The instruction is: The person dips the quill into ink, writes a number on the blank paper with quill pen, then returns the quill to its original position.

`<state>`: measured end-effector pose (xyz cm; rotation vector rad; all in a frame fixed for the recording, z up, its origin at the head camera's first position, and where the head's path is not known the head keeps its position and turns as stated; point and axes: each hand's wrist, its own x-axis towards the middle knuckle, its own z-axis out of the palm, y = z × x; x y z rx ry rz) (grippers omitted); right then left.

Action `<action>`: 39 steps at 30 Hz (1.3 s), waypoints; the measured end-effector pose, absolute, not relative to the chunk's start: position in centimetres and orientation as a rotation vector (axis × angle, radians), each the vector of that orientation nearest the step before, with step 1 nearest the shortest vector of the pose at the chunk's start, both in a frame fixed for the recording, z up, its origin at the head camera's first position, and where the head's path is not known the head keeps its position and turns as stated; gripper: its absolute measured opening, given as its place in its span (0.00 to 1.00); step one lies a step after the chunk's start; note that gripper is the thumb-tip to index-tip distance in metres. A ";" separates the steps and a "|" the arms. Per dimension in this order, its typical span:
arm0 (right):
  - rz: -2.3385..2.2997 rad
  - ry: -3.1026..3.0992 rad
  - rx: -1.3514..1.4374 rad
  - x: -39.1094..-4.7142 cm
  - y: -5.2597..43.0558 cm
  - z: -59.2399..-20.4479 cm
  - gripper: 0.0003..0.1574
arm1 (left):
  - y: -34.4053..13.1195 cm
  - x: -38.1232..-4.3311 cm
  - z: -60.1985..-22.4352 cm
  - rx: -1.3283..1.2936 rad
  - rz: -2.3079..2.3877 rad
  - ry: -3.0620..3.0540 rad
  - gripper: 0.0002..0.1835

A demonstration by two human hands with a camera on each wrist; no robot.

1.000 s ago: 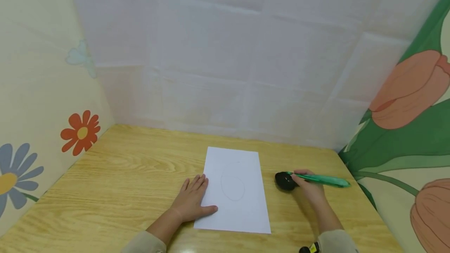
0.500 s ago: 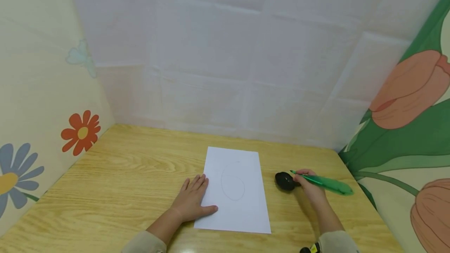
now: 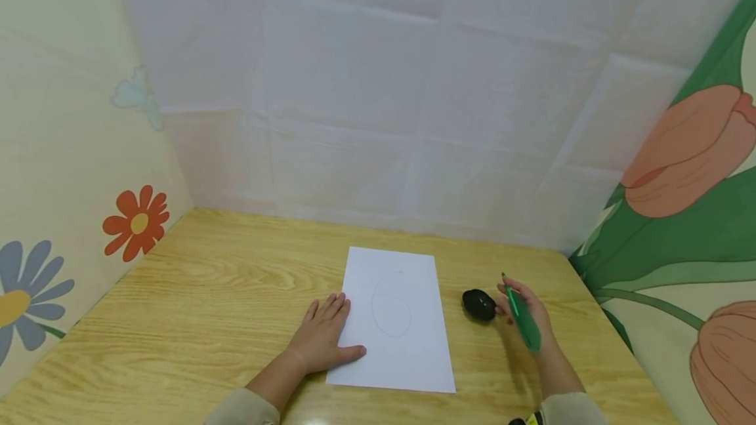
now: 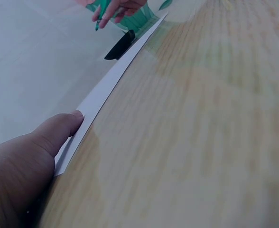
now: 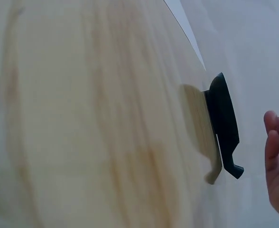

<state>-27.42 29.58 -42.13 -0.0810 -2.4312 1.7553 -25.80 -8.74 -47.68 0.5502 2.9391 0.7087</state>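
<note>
My left hand (image 3: 319, 340) lies flat on the left edge of a white sheet of paper (image 3: 419, 353), its fingers straight and thumb spread. A thin drawn loop, like a 6, shows on the sheet. To the right, my right hand (image 3: 542, 323) holds a green pen (image 3: 522, 323) with a broad, feather-like end; its narrow tip points toward the back wall. The left wrist view also shows this pen (image 4: 102, 10) between the fingers. A small black dish-shaped object (image 3: 478, 305) with a short handle stands just left of the right hand. In the right wrist view, the fingers are apart from this black object (image 5: 223, 111).
A wooden table (image 3: 236, 267) lies under everything. White cloth (image 3: 354, 117) hangs behind it, and flower-patterned panels stand at the left (image 3: 71, 149) and right (image 3: 667, 248). A black and yellow item (image 3: 531, 420) sits by the right sleeve.
The green pen has swung from pointing left across the black object to pointing away, its broad end coming nearer. My right hand has turned with it. The left hand and paper stay put.
</note>
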 end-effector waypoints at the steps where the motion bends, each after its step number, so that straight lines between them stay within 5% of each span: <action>1: 1.797 -2.411 -0.099 -27.5 29.7 -42.2 0.28 | -8.7 -25.8 -47.7 0.550 0.707 2.938 0.55; 20: 2.187 -2.165 -0.276 -28.3 31.7 -43.3 0.39 | -8.6 -25.7 -47.4 0.520 0.688 2.928 0.55; 28: 2.300 -2.099 -0.155 -28.3 32.4 -43.9 0.35 | -8.6 -25.7 -47.6 0.525 0.678 2.929 0.55; 34: 2.291 -2.130 -0.246 -28.1 32.5 -44.0 0.21 | -8.6 -25.7 -47.5 0.528 0.678 2.939 0.55; 39: 2.031 -2.384 -0.327 -28.0 32.5 -44.2 0.29 | -8.6 -25.7 -47.4 0.528 0.687 2.939 0.55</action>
